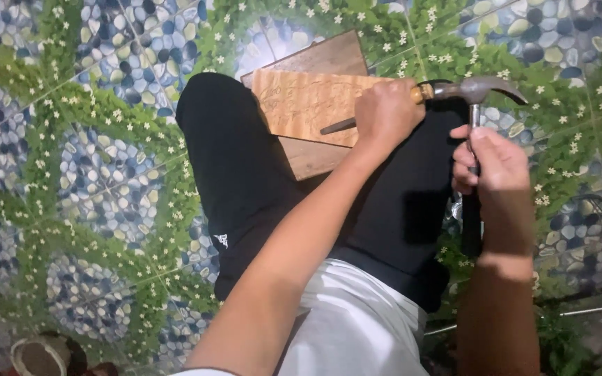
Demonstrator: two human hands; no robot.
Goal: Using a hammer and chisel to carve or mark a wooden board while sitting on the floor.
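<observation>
tiled floor, board on the lap, hammer in hand

pebble-and-flower tiles [92, 174] fill the view all round you. at 12 o'clock a pale board [301, 104] with faint carved lines rests on a darker plank [322, 59], both propped across your black-trousered legs [245, 174]. your left hand [387, 111] is closed around a tool with a yellowish handle; a dark thin shaft [336, 126] pokes out toward 9 o'clock over the board, likely a chisel. your right hand [492, 163], at 2 o'clock, grips the neck of a claw hammer [479, 89] just under its head, handle hanging down.

judging by looks, the hammer is head-heavy and stiff; choked up like this it gives control, little swing. the board seems rigid but light, and may slide on the plank.
</observation>
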